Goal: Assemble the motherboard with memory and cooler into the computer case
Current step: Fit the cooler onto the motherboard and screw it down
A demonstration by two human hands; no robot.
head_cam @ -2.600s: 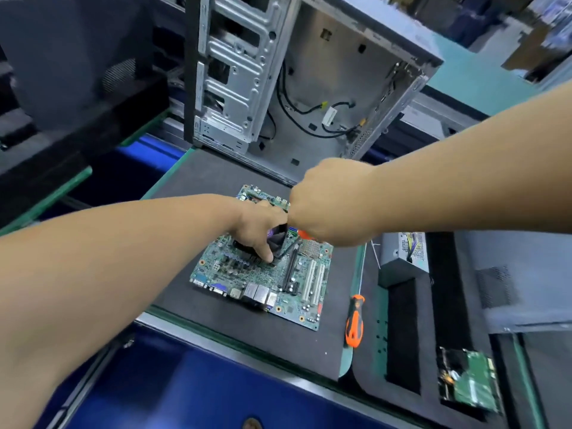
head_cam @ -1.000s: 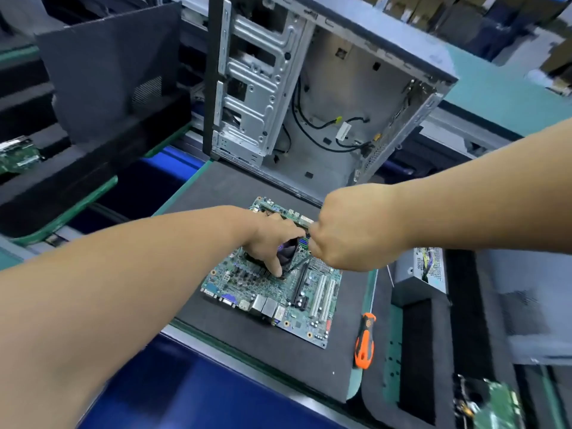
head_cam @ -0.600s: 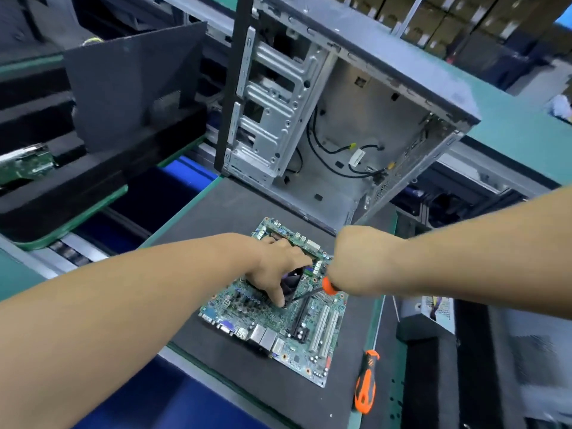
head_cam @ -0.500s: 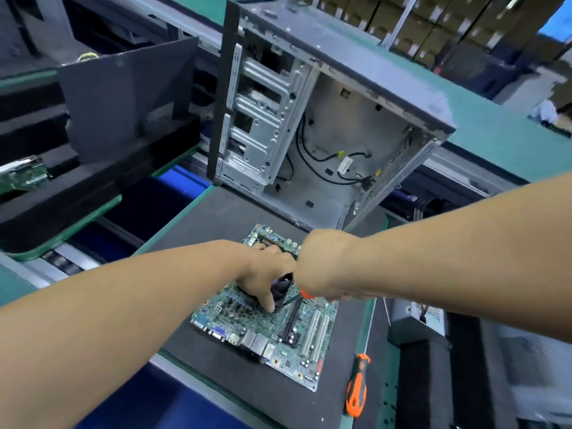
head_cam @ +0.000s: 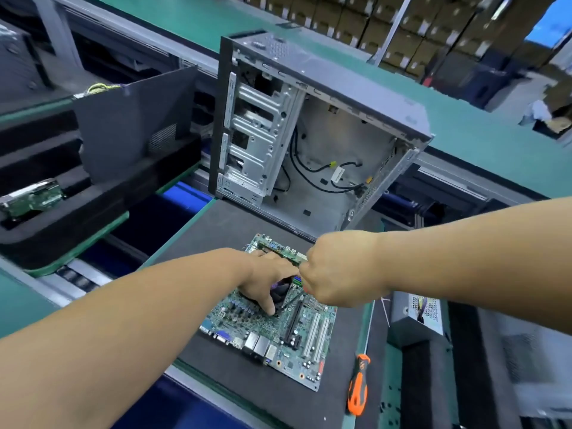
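Reaching toward frame centre, left hand (head_cam: 266,281) presses spread fingers on the cooler (head_cam: 282,291); right hand (head_cam: 339,269) fists a screwdriver (head_cam: 294,300) over the motherboard (head_cam: 278,332).

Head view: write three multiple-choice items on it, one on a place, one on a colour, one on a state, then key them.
1. Where does the loose screwdriver lie?
A. right of the motherboard
B. inside the case
C. on the motherboard

2. What colours is its handle?
A. blue and white
B. orange and black
C. all green

3. Where is the motherboard?
A. mounted in the case
B. flat on the mat
C. lifted in both hands

Key: 1 A, it lies on the mat beside the board's right edge. 2 B, orange with black grip. 3 B, it lies before the open case, left hand resting on it.
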